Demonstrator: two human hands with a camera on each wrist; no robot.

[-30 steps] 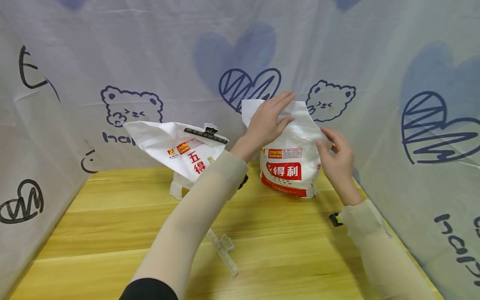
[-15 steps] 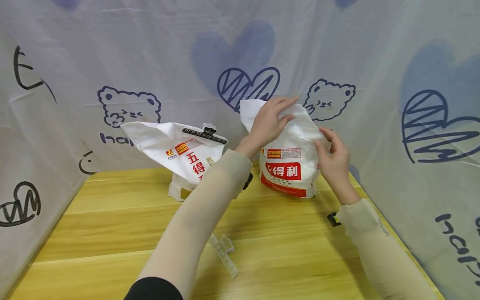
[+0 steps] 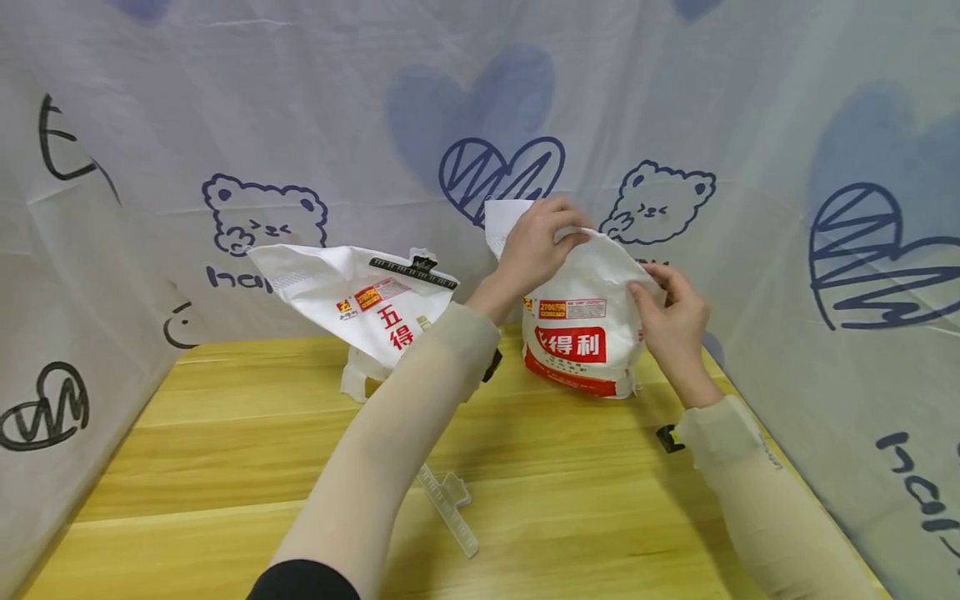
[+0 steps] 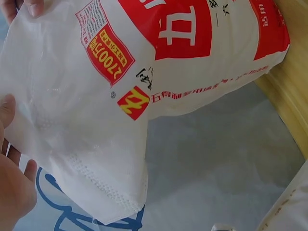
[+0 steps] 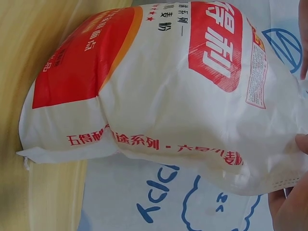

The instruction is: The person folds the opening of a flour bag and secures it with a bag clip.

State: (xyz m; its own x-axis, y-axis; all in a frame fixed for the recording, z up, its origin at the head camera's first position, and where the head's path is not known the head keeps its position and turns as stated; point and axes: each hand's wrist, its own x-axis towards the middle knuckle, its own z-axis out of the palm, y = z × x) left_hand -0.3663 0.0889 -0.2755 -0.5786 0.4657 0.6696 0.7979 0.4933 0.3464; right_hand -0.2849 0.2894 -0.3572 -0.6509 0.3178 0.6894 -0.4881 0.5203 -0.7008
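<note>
A white flour bag (image 3: 572, 279) with red printing stands upright at the back right of the wooden table. My left hand (image 3: 538, 248) reaches across to its top edge, fingers bent over behind it and thumb in front. At the bag's upper right corner, my right hand (image 3: 675, 325) pinches the edge between thumb and fingers. The top edge slopes down from left to right between both hands. In the left wrist view, the loose upper part of the flour bag (image 4: 72, 120) is creased. The right wrist view shows its filled lower body (image 5: 144, 96) resting on the table.
A second flour bag (image 3: 360, 292) stands left, its folded top held by a black clip (image 3: 414, 272); my left forearm partly covers it. A clear plastic clip (image 3: 452, 512) lies on the table (image 3: 225, 467) in front. A printed cloth (image 3: 337, 100) encloses the back and sides.
My left fingers have gone from stretched out to bent over the bag's top. The top edge has come forward and down between the hands. My right hand keeps its place at the corner.
</note>
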